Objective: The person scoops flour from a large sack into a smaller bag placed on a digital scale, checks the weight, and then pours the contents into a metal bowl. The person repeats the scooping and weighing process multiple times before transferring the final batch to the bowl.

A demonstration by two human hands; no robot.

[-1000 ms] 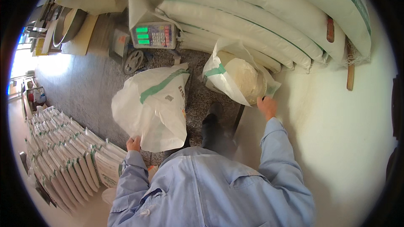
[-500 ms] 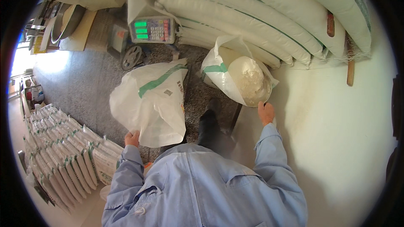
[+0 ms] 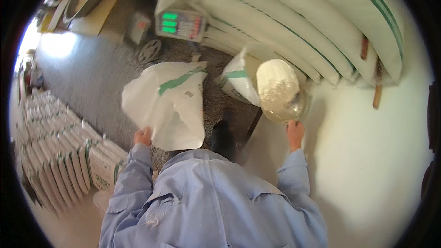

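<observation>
My right hand [image 3: 295, 135] is closed on the handle of a metal scoop [image 3: 281, 110] heaped with whitish powder [image 3: 277, 78]. The scoop is beside the mouth of an open white sack with a green stripe [image 3: 236, 78], whose inside is partly hidden. With its fingers pinched on the rim, my left hand [image 3: 143, 136] holds a second white bag with a green band [image 3: 170, 105]. This bag spreads in front of me with its mouth toward my body, and its contents cannot be made out.
Large filled sacks [image 3: 271, 16] are stacked at the far right. A scale display with green digits [image 3: 180, 24] stands beyond the bag, near a wheel [image 3: 149, 51]. Many small white packs [image 3: 64, 151] lie in rows at left. A grey basin [image 3: 86, 2] is at the far left.
My right hand has drawn the loaded scoop out of the sack's mouth, slightly toward the right. My left hand keeps hold of the bag's rim. The view has shifted slightly.
</observation>
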